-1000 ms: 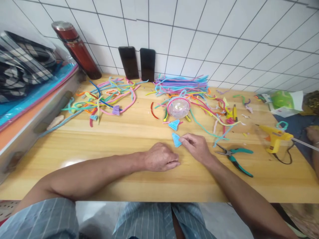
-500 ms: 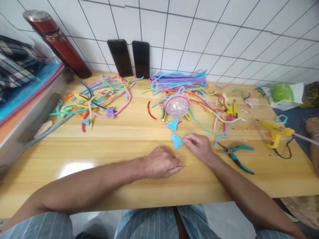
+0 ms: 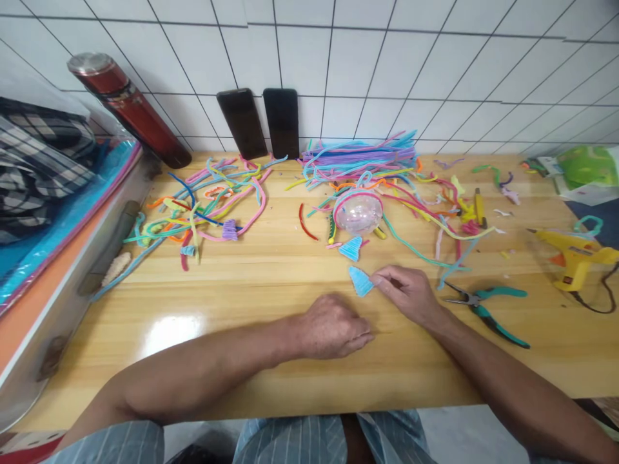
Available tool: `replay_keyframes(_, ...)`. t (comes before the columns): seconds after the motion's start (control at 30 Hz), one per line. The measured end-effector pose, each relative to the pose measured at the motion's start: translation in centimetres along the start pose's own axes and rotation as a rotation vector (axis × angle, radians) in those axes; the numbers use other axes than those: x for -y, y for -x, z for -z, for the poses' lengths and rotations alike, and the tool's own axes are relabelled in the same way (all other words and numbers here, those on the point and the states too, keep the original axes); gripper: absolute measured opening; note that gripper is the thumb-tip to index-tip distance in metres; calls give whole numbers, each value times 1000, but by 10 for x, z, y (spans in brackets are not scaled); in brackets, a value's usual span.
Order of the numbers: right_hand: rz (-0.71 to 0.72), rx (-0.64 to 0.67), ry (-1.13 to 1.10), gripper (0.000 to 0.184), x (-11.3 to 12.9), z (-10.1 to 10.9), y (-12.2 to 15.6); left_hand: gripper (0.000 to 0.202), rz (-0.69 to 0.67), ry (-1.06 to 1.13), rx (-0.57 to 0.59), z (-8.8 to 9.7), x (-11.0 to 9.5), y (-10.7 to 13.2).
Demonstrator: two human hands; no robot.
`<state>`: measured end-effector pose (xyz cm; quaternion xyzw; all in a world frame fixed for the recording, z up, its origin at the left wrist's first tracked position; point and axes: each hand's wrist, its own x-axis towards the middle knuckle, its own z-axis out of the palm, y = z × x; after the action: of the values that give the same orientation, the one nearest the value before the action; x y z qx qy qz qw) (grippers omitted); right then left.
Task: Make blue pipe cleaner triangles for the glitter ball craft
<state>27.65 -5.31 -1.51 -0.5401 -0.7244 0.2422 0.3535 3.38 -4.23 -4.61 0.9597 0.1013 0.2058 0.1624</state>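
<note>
My right hand [image 3: 410,294] pinches a small light-blue fan-shaped piece of folded pipe cleaner [image 3: 360,281] just above the wooden table [image 3: 251,270]. My left hand [image 3: 333,327] rests on the table in front of me, its fingers curled under with nothing visible in them. A second blue fan piece [image 3: 351,248] lies a little farther away, beside a clear pink-rimmed plastic ball [image 3: 358,211]. Loose pipe cleaners [image 3: 213,196] are strewn across the far half of the table.
Teal-handled pliers [image 3: 488,308] lie right of my right hand. A yellow glue gun [image 3: 575,258] sits at the right edge. Two dark phones [image 3: 264,122] lean on the tiled wall, next to a red flask [image 3: 128,109]. Folded cloth [image 3: 39,161] lies left.
The view has shifted slightly; my hands and the blue fan piece keep their pose. The other person's hand at the right edge is out of view now.
</note>
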Motion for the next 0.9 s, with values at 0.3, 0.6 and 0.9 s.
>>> replay_keyframes(0.3, -1, 23, -20, 39, 7, -3, -1, 46, 11, -7, 20, 2, 1, 0)
replay_keyframes(0.6, 55, 39, -30, 34, 8, -5, 1, 47, 39, -52, -50, 9, 0, -3)
replay_keyframes(0.9, 91, 50, -76, 30, 5, -12, 2, 42, 75, -12, -42, 10, 3, -5)
